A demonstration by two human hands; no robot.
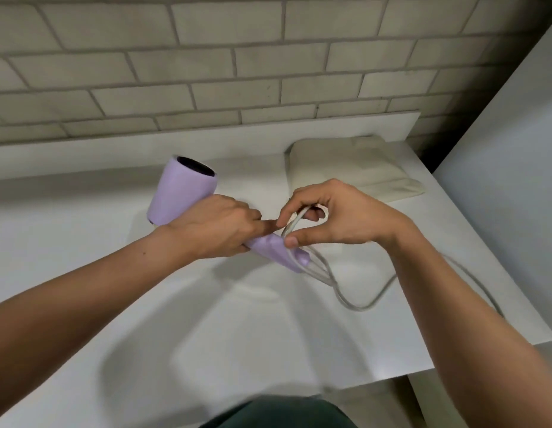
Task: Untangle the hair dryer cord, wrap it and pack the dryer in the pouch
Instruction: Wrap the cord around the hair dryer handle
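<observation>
My left hand point(217, 228) grips the handle of a lilac hair dryer point(182, 189), held above the white table with its barrel pointing up and away. Its index finger points along the handle. My right hand point(333, 216) pinches a loop of the grey cord point(355, 305) right at the handle's end. From there the cord droops in a loop onto the table and runs off to the right, behind my right forearm. A cream fabric pouch point(352, 168) lies flat on the table beyond my right hand.
The white table point(83, 242) ends at a brick wall at the back and has its right edge near a pale panel point(515, 149). My dark-clothed lap point(284, 412) shows below the front edge.
</observation>
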